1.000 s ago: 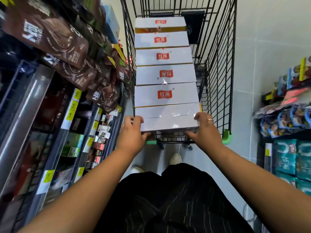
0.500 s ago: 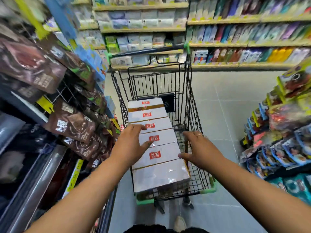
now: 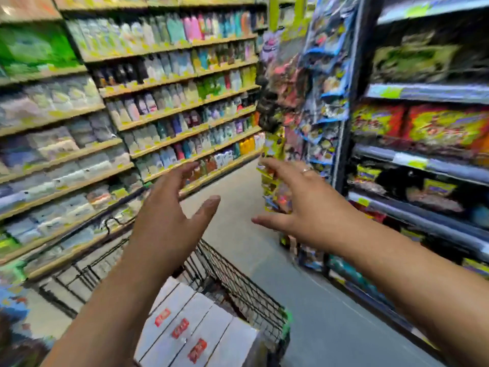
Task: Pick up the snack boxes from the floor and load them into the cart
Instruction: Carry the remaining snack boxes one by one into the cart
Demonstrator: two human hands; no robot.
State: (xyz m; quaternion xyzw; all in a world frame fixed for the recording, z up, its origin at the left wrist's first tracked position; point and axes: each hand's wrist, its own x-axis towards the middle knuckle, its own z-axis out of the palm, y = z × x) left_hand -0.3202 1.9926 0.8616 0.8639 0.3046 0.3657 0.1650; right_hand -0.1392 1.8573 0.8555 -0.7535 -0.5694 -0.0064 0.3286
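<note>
Several white snack boxes [image 3: 195, 332] with red labels lie side by side in the black wire cart [image 3: 238, 284] at the bottom centre. My left hand [image 3: 169, 221] hovers above the cart with straight, spread fingers and holds nothing. My right hand [image 3: 304, 207], a ring on one finger, is raised beside it, also spread and empty. Both hands are well clear of the boxes. The picture is blurred by head motion.
Long shelves [image 3: 158, 107] of packaged goods run along the left and far side. A shelf unit [image 3: 423, 160] with hanging snack bags stands close on the right. Grey floor [image 3: 330, 313] shows between the cart and the right shelves.
Both hands let go of the nearest box in the cart and rose with fingers spread. The view swung up and to the right, from the cart to the aisle.
</note>
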